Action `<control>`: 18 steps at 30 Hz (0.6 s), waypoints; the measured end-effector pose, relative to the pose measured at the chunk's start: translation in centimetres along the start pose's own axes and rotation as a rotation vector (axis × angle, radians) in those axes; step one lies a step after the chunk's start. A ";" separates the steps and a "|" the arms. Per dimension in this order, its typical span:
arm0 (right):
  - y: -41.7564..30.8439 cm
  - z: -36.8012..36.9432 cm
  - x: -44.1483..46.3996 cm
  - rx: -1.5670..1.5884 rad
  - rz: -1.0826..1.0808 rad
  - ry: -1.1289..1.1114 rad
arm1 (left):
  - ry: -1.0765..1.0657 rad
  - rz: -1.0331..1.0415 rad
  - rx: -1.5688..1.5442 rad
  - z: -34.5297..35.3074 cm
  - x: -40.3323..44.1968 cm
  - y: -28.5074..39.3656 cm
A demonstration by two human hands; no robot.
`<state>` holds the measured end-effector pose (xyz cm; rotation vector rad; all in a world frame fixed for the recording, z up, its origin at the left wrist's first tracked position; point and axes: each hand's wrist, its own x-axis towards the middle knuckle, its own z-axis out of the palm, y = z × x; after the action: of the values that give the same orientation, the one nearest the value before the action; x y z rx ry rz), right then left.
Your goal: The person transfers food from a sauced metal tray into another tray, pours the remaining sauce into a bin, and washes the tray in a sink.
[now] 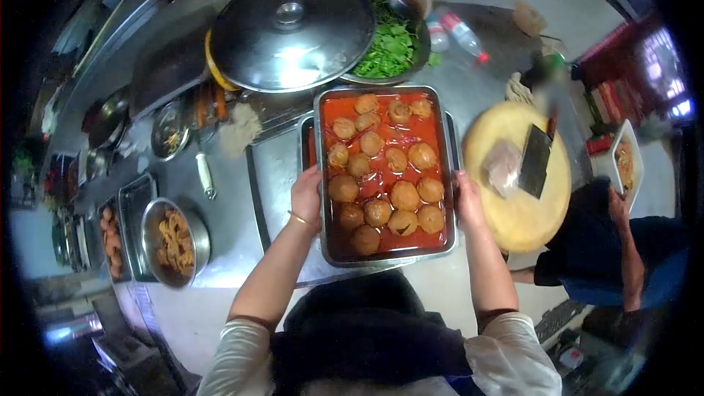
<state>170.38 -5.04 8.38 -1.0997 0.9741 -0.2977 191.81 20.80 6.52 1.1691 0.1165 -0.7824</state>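
Between my hands is a rectangular metal tray (385,259) of red broth. Several round brown balls (404,195) sit in the liquid. My left hand (306,196) grips the tray's left side, its thumb along the rim. On the opposite side my right hand (469,199) holds the edge; some of its fingers are hidden underneath. The edge of another metal tray (305,148) shows behind and below the held one, and I cannot tell whether they touch. Just right of my right hand lies a round cutting board (480,132), bearing a cleaver (537,161) and a clear plastic bag (503,167).
A large black lid (293,37) partly covers a pan of green herbs (389,51) at the back. Plastic bottles (463,33) lie beside it. On the left are a bowl of brown food (176,249) and trays. At right, another person's hand (620,205) holds a white dish (625,158).
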 end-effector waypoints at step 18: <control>-3.4 17.6 -13.5 -0.316 -0.366 -0.685 | 0.497 0.255 -0.315 -13.1 -24.6 5.7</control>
<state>177.32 12.81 20.05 -1.5334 0.2062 -0.0434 181.15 45.01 17.05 1.0293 0.4766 -0.2247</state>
